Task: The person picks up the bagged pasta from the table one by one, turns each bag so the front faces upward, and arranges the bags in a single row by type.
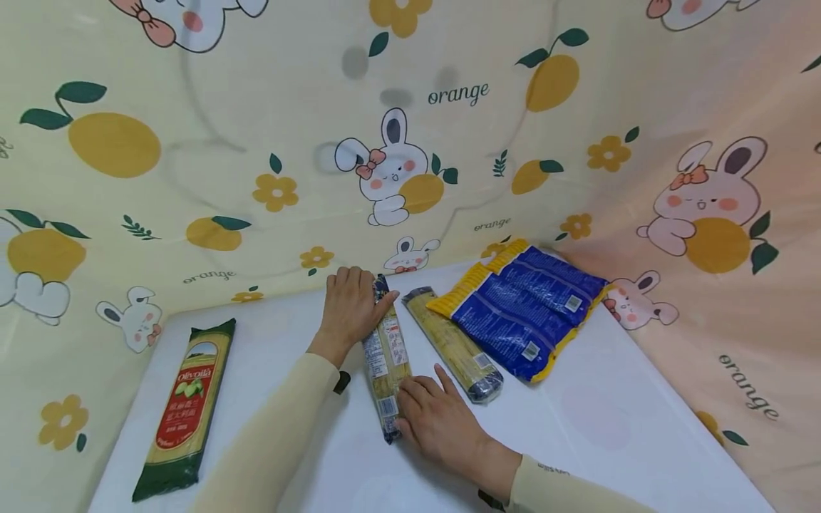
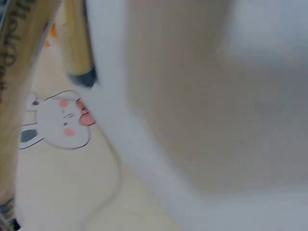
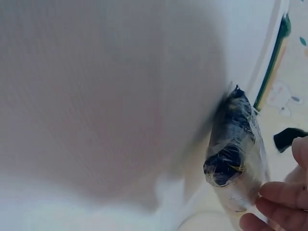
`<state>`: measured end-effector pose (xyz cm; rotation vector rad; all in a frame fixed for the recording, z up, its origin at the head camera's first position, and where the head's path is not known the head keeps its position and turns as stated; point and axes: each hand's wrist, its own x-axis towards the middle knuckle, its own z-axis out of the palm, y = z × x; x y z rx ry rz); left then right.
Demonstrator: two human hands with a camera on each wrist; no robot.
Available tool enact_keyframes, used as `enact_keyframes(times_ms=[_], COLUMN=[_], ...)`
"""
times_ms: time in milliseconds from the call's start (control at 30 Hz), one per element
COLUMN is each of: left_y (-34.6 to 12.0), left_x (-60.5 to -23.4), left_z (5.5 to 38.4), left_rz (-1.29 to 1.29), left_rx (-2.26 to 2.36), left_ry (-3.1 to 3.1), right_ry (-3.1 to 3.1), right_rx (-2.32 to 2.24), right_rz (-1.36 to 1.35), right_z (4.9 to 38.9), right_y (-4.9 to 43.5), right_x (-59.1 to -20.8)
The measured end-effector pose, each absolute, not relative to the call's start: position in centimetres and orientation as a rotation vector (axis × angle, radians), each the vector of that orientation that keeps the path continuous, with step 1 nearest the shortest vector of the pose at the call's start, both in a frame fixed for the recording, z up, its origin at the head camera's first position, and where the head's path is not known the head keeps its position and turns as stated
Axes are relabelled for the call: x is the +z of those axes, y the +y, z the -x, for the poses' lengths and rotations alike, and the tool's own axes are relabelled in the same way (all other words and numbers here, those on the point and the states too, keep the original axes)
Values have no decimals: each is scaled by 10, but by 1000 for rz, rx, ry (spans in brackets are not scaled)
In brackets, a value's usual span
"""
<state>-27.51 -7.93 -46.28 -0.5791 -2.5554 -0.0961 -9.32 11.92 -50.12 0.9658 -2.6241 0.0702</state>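
A clear packet of spaghetti (image 1: pixel 388 349) with dark blue ends lies lengthwise in the middle of the white table, its printed label and barcode upward. My left hand (image 1: pixel 349 306) holds its far end, the thumb stretched across it and the fingers on the other side. Against the right side of the near end rests my right hand (image 1: pixel 442 427), its thumb raised off the packet. In the right wrist view, the fingers (image 3: pixel 284 197) touch the packet's side near the crinkled dark end (image 3: pixel 231 139). Printed lettering shows on the packet (image 2: pixel 19 72) in the left wrist view.
Just right lies a second spaghetti packet (image 1: pixel 449 342), partly under a large blue and yellow bag (image 1: pixel 526 306). A green-ended Olivoilà pasta packet (image 1: pixel 186 406) lies at the left. Behind the table (image 1: pixel 282 399) hangs a patterned cloth (image 1: pixel 276 107).
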Motion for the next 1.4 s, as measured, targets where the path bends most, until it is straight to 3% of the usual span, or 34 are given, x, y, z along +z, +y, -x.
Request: enact_keyframes(times_ms=[500,867,1167,1400], left_y=[-93,-92,-59,-48], left_x=[-444,-437,-393,-383], left_z=[270,261,231,218], left_rz=[655,744,510,360], left_rx=[-270,-306,-239,-261], left_ry=[-2195,-2188,-2415,-2366], right_ry=[-2497,-2541,-2524,-2477], right_rx=[77,31,153,163], right_rz=[-629,-674,-623,-555], right_z=[120,123,122,131], right_y=[112,110,108,104], right_x=[-513,-517,-511,-507])
